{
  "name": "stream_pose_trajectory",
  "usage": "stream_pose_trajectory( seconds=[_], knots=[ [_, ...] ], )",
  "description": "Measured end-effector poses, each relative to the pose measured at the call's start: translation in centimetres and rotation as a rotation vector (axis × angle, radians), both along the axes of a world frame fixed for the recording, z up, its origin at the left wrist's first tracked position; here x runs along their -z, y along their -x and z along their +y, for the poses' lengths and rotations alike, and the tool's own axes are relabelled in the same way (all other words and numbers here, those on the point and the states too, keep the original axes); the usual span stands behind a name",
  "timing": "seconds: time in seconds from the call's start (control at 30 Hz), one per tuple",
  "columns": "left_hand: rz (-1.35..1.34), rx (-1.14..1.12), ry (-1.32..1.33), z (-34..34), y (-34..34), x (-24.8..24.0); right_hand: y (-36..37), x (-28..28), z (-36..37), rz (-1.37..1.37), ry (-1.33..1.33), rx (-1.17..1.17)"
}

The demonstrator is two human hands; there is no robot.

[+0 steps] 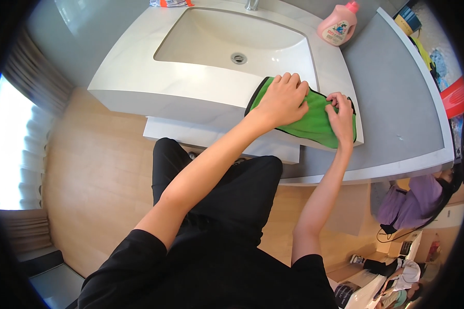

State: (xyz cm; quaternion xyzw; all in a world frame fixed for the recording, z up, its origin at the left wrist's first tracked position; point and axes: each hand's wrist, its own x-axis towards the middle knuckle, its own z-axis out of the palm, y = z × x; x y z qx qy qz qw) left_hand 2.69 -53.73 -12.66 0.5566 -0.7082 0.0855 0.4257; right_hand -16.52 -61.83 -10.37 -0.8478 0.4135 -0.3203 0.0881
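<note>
A green cloth (317,123) with a black border lies over the front right corner of the white countertop (201,77), part of it hanging down past the front edge. My left hand (283,100) rests on its left part, fingers curled and gripping the fabric. Close to the cloth's right end, my right hand (340,117) holds it with bent fingers. Between the two hands the green fabric spreads out in view. Behind my left hand is the white sink basin (191,44), with a round metal drain (238,58) in its bottom.
A pink bottle (337,24) stands at the back right of the counter, and a packet (170,2) lies at the back left. Above the basin shows a faucet (251,5). A grey partition (397,98) borders the right side. Several people are beyond it, lower right.
</note>
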Motion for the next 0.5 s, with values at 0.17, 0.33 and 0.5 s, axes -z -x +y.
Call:
stream_pose_trajectory(
  seconds=[0.17, 0.33, 0.5],
  knots=[
    [0.011, 0.000, 0.042, 0.4, -1.0, 0.2, -1.2, 0.1, 0.9, 0.045, 0.049, -0.013],
    [0.038, -0.012, 0.043, 2.1, -4.2, 0.1, -4.5, -0.1, 2.6, 0.079, 0.035, -0.061],
    [0.055, -0.057, 0.026, 4.8, -9.5, 0.0, -9.6, -0.1, 4.7, 0.077, 0.066, -0.145]
  ],
)
